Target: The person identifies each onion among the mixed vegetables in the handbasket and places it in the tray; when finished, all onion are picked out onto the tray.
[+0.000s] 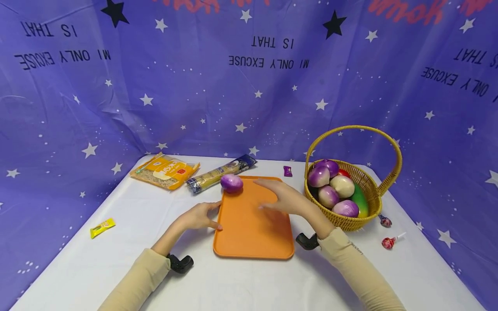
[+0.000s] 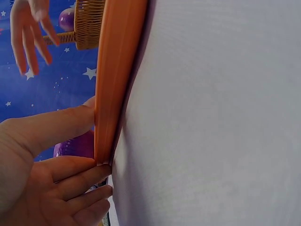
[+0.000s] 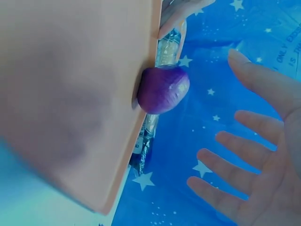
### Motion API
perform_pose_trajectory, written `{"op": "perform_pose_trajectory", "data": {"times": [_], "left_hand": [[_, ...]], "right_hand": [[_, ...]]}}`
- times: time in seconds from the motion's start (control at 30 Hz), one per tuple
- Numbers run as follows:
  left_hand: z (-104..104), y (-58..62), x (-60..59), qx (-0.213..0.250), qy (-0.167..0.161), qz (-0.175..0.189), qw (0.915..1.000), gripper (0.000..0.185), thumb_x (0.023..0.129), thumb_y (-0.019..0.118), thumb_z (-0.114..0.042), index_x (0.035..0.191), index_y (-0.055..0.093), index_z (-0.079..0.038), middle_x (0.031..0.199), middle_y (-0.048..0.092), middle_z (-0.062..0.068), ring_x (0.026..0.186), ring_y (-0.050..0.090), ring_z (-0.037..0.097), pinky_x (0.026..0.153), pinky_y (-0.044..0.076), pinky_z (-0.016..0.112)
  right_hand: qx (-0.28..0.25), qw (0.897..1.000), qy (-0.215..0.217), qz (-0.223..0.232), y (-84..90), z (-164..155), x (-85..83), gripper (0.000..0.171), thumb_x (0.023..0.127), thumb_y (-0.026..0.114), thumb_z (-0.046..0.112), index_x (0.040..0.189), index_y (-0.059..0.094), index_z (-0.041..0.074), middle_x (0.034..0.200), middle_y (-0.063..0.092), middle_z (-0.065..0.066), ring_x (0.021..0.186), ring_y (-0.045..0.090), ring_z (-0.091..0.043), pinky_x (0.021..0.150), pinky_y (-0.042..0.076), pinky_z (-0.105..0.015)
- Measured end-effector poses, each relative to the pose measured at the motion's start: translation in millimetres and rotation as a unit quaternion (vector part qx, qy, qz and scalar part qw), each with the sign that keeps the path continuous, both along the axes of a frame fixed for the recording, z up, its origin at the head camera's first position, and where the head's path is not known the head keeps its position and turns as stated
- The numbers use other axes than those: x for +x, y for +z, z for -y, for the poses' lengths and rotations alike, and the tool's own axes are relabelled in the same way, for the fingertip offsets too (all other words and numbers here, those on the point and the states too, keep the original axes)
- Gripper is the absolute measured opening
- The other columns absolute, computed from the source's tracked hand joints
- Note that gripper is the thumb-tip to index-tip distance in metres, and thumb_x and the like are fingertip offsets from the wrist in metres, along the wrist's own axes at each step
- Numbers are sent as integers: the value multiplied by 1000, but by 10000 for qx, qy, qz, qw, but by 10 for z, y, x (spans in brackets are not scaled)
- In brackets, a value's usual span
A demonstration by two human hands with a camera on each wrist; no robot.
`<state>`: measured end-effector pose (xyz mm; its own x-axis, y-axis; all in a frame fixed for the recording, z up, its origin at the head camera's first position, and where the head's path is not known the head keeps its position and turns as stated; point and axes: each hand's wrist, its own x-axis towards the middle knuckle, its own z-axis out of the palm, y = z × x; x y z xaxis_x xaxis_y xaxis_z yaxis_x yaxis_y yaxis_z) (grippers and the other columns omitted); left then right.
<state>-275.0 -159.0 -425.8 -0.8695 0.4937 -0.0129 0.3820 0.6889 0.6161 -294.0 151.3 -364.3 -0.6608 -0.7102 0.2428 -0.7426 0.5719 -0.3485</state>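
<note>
Nearest the person, the flat orange plastic tray with rounded corners (image 1: 253, 224) lies on the white-clothed table (image 1: 116, 259). At its nine o'clock edge the left hand (image 1: 200, 216) rests with straight fingers, thumb and fingertips (image 2: 87, 117) touching the rim but not curled round it. The right hand (image 1: 282, 196) hovers just above the tray's upper right part, fingers spread and relaxed, holding nothing.

At the tray's eleven o'clock corner sits the round purple onion with a glossy skin (image 1: 231, 183), right at the rim. It looks light and smooth, probably a rigid plastic replica; being round, it would likely roll, so a cupped grip from above around its widest part seems safest. The tray looks stiff and light, best held by its raised rim.

Beyond, at twelve o'clock, lies a long clear packet of spaghetti (image 1: 219, 173), and at ten o'clock a yellow pasta bag (image 1: 165, 172). At two o'clock stands a woven wicker basket with a hoop handle (image 1: 373, 190), holding more purple-and-white bulbs (image 1: 328, 195).
</note>
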Motion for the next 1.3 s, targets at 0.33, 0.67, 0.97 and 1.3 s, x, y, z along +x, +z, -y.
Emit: {"op": "perform_pose_trajectory", "data": {"times": [0.33,0.67,0.97,1.3], "left_hand": [[13,-11,-10,-16,51,25,10000,88,73,84,-30,142,42,5,140,46,26,131,39,42,110,31,53],[6,-12,-15,-31,95,68,9999,88,74,84,-30,143,41,4,141,45,26,132,39,42,110,30,53],[9,2,-6,4,85,43,10000,88,73,84,-29,143,41,4,140,46,26,131,40,42,110,30,54],[7,-22,-9,-6,69,-16,10000,88,73,84,-30,143,41,4,141,45,26,131,39,43,110,29,54]], "right_hand": [[-138,9989,-414,-158,15,-489,355,72,83,75,38,145,46,14,138,54,-6,123,53,-27,102,44,-46],[-181,9962,-785,-326,148,-1042,354,70,83,76,35,143,48,13,126,61,-7,94,61,-24,85,52,-43],[232,9935,-1053,-362,462,-1339,183,63,81,79,30,137,54,14,92,68,0,75,62,-19,71,53,-38],[677,9922,-1048,-80,631,-1543,-268,56,82,78,23,133,59,12,125,62,-15,100,61,-32,89,50,-49]]}}
